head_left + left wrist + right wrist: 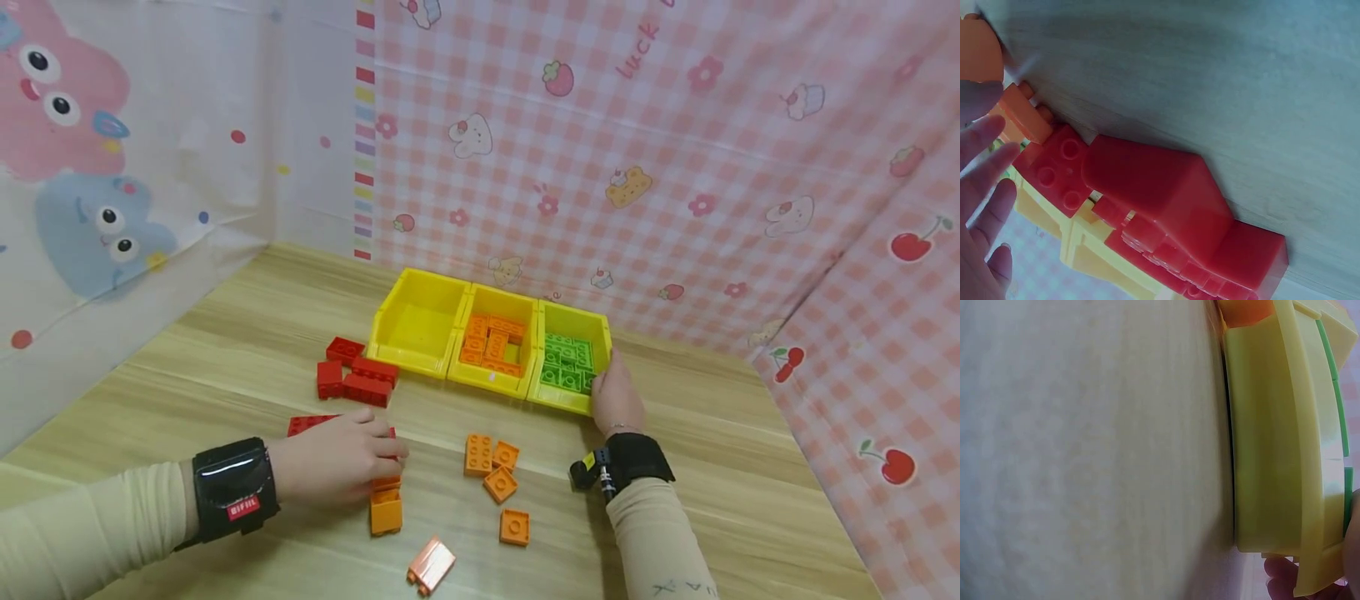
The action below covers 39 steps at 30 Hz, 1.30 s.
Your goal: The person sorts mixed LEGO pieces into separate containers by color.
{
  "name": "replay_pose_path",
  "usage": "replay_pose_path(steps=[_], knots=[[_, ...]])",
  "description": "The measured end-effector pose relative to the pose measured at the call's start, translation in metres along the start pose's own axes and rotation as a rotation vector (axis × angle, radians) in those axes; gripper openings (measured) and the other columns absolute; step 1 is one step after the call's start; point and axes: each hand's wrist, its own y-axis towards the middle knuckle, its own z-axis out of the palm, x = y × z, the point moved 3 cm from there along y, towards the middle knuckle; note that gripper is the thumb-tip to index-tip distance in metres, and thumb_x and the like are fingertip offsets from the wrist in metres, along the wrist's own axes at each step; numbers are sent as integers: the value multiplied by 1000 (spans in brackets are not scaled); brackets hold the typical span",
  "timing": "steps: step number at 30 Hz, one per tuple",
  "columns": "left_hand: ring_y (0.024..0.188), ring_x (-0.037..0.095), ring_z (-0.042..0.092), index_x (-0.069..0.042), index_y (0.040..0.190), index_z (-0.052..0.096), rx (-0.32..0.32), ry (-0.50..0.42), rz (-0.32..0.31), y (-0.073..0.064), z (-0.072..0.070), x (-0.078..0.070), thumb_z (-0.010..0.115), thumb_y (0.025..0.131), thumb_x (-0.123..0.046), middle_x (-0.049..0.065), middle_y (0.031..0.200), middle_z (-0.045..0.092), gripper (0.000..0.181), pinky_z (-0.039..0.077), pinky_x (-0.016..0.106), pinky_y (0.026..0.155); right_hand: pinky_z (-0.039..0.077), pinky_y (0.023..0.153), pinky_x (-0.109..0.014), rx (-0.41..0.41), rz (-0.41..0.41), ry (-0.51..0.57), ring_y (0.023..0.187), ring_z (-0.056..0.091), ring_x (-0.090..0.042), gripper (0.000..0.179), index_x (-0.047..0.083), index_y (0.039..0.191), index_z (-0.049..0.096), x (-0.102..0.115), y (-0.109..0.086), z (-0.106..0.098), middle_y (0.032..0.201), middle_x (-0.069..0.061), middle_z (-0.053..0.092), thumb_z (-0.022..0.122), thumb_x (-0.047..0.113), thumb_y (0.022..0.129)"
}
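My right hand (619, 396) grips the right side wall of a yellow three-part bin (491, 390). In the right wrist view, fingers (1282, 575) wrap round the outside of that wall and the thumb lies at the inner side. Green bricks (567, 364) fill the compartment there, and orange bricks (497, 343) lie in the middle one. My left hand (341, 454) reaches over red and orange bricks on the table, partly hiding them. Seen from the left wrist, its fingers are spread and loosely straight, close to an orange brick (1025, 115) and a red brick (1060, 169).
The left compartment (423, 325) shows its bare yellow floor. Several red bricks (367, 389) lie in front of it. Loose orange bricks (478, 455) are scattered on the wooden table (720, 467) between the hands, with a shiny orange brick (432, 565) nearest the front. Patterned cloth walls (637, 167) enclose the table.
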Motion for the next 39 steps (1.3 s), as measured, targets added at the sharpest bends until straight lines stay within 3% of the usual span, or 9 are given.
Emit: replay_pose_path(steps=[9, 13, 20, 24, 30, 35, 39], knots=[[93, 11, 47, -26, 114, 67, 37, 41, 52, 6, 3, 1, 74, 78, -29, -14, 108, 63, 37, 36, 24, 79, 35, 98, -50, -8, 13, 13, 125, 41, -35, 51, 3, 147, 18, -3, -1, -1, 141, -22, 37, 32, 14, 99], [90, 10, 47, -26, 111, 68, 26, 14, 63, 8, 3, 2, 74, 78, -27, -15, 103, 63, 33, 36, 25, 79, 35, 98, -50, -9, 20, 15, 126, 40, -34, 52, 4, 147, 18, -3, -1, -1, 142, -21, 37, 32, 15, 99], [88, 12, 48, -21, 107, 68, -140, -15, 76, 21, -2, 8, 71, 82, -32, -11, 97, 64, 28, 38, 27, 79, 36, 97, -50, -7, 0, 17, 125, 41, -35, 52, 4, 147, 18, -1, 1, -1, 142, -21, 37, 32, 14, 99], [90, 14, 50, -18, 108, 67, -228, 25, 30, 47, -12, 16, 71, 81, -35, -7, 99, 65, 32, 40, 29, 81, 36, 97, -49, -9, -11, 21, 125, 41, -35, 51, 3, 147, 19, -1, 1, 0, 141, -21, 38, 32, 14, 98], [87, 17, 52, -16, 98, 67, -345, 147, -80, 107, -21, 33, 72, 81, -30, -3, 95, 65, 23, 39, 30, 74, 36, 97, -50, -8, -10, 32, 124, 42, -35, 51, 3, 146, 19, -3, 1, 2, 140, -22, 39, 33, 13, 98], [86, 19, 52, -17, 90, 68, -348, 141, -210, 152, -13, 55, 71, 82, -26, -2, 91, 65, 12, 38, 32, 73, 35, 98, -50, -3, -13, 25, 125, 41, -36, 51, 2, 147, 19, -4, 2, 3, 140, -23, 38, 32, 13, 98], [86, 21, 53, -17, 88, 69, -296, 135, -296, 175, -2, 69, 68, 83, -23, -1, 90, 65, 8, 37, 33, 73, 34, 99, -49, -3, -12, 29, 126, 40, -35, 51, 2, 147, 18, -3, 1, 2, 142, -22, 36, 31, 13, 99]])
